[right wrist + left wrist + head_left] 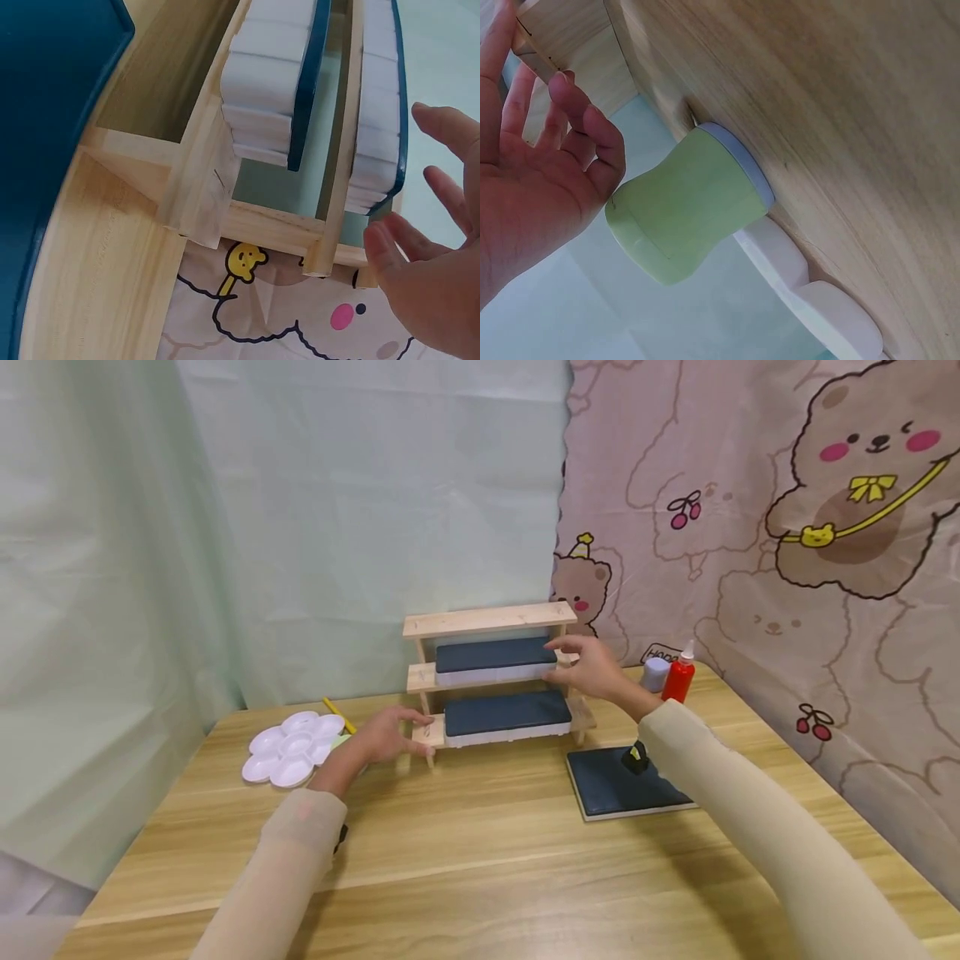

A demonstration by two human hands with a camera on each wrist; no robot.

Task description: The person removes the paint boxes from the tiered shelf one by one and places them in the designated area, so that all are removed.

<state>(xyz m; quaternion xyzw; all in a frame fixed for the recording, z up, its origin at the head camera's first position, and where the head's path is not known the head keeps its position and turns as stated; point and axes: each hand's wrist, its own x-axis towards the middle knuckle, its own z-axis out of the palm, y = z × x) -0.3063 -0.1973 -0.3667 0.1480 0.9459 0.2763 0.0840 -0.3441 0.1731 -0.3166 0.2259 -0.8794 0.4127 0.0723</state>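
A three-tier wooden shelf stands at the back of the table. A white box with a dark blue lid sits on its middle tier, and a similar box on the bottom tier. My left hand holds the left end of the bottom tier board between thumb and fingers. Beside that hand, in the left wrist view, is a green waisted cup with a lilac rim. My right hand is at the right end of the middle box, fingers spread and loosely bent, with a gap visible in the right wrist view.
A white flower-shaped palette and a yellow stick lie at left. A dark blue flat panel with a small black object lies at right. Behind are a red bottle and a lilac cup.
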